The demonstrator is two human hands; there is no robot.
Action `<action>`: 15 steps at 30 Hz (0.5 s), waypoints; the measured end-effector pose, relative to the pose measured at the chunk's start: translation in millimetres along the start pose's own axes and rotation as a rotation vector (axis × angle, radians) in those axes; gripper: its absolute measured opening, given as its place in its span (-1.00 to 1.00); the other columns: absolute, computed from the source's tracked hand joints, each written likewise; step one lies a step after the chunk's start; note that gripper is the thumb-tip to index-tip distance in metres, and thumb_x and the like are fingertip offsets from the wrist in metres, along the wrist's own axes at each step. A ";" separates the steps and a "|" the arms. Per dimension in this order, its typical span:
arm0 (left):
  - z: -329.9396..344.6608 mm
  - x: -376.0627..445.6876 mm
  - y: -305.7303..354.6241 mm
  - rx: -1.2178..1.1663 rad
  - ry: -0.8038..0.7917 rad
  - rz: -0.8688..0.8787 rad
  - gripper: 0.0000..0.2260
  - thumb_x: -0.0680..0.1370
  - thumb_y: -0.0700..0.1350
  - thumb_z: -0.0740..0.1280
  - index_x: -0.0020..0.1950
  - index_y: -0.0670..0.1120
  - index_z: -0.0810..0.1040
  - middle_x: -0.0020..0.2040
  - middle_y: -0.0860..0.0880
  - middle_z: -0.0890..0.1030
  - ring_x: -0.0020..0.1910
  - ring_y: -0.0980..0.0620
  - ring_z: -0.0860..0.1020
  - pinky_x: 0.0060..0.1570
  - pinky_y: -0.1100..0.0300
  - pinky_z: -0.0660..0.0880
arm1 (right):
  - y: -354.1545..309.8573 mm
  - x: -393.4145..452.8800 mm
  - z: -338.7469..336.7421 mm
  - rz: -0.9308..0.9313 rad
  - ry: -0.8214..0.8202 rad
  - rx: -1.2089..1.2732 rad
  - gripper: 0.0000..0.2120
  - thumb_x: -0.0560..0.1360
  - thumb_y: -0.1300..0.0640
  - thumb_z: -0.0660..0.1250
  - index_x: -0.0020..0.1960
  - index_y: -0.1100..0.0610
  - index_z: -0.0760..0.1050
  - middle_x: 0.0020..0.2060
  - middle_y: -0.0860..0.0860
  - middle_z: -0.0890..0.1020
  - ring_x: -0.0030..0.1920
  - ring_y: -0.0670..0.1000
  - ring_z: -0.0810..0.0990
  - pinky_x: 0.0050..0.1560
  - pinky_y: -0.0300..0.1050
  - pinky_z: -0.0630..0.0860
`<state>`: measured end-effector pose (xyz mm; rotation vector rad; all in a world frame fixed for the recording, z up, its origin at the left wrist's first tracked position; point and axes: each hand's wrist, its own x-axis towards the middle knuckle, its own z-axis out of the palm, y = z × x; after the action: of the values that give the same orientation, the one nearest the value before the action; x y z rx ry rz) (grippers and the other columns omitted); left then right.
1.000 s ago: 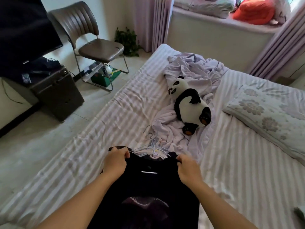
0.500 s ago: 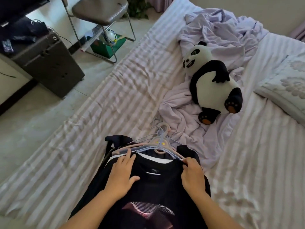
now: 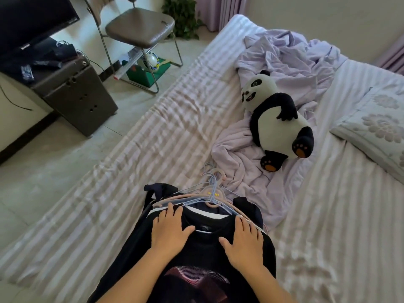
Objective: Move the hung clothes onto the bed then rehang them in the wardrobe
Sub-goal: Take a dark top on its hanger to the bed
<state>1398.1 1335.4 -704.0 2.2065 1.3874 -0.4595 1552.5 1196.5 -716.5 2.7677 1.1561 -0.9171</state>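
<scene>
On striped bed (image 3: pixel 135 193), black clothes (image 3: pixel 209 254), pastel hangers (image 3: pixel 209 196)

head view looks steeply down, close over the bed (image 3: pixel 179 132), facing forward.

A home bedroom. A bed (image 3: pixel 166 136) with a striped sheet fills most of the view, with a floral pillow (image 3: pixel 376 127), a rumpled lilac blanket (image 3: pixel 282 62) and a plush panda (image 3: pixel 277 119) on it. Beside it on the tiled floor (image 3: pixel 43 162) stand a folding chair (image 3: pixel 140 29), a dark cabinet (image 3: pixel 80 97) under a TV (image 3: pixel 28 20), and a potted plant (image 3: pixel 183 16) by curtains (image 3: pixel 220 12).
</scene>
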 end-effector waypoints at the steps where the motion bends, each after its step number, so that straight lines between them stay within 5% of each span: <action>1: -7.2 -5.2 -0.5 -0.028 0.014 0.008 -0.33 0.54 0.30 0.22 0.57 0.06 0.17 0.59 -0.07 0.15 0.53 -0.08 0.18 0.47 -0.02 0.17 | -3.3 -2.3 -8.2 -0.005 0.010 0.020 -0.21 0.54 -0.29 0.18 0.60 0.08 0.00 0.57 0.01 0.14 0.56 0.09 0.07 0.54 0.06 0.02; 6: -55.1 -50.2 -4.2 -0.158 0.152 0.075 -0.34 0.45 0.33 0.32 0.49 0.10 0.31 0.36 0.08 0.49 0.33 0.01 0.45 0.32 0.06 0.38 | -26.2 -32.6 -56.0 -0.107 0.124 0.156 -0.31 0.47 -0.25 0.30 0.51 -0.01 0.24 0.42 -0.09 0.41 0.44 0.00 0.34 0.44 -0.02 0.28; 10: -87.9 -102.6 -6.7 -0.270 0.199 0.136 -0.36 0.43 0.33 0.33 0.46 0.17 0.33 0.35 0.14 0.50 0.32 0.08 0.46 0.29 0.08 0.42 | -55.9 -79.9 -92.4 -0.180 0.153 0.249 -0.42 0.47 -0.23 0.33 0.42 -0.07 0.34 0.28 -0.12 0.50 0.29 -0.02 0.44 0.30 -0.09 0.38; 15: -130.1 -181.5 -27.6 -0.355 0.279 0.175 -0.38 0.44 0.31 0.38 0.46 0.19 0.35 0.38 0.17 0.46 0.34 0.13 0.43 0.28 0.17 0.40 | -93.5 -163.4 -127.7 -0.293 0.181 0.319 -0.39 0.48 -0.21 0.35 0.46 -0.09 0.28 0.34 -0.13 0.44 0.37 -0.06 0.35 0.38 -0.11 0.30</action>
<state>1298.7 1285.0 -508.5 2.1219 1.2768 0.1539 1466.1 1186.6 -506.3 3.0370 1.6092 -0.9649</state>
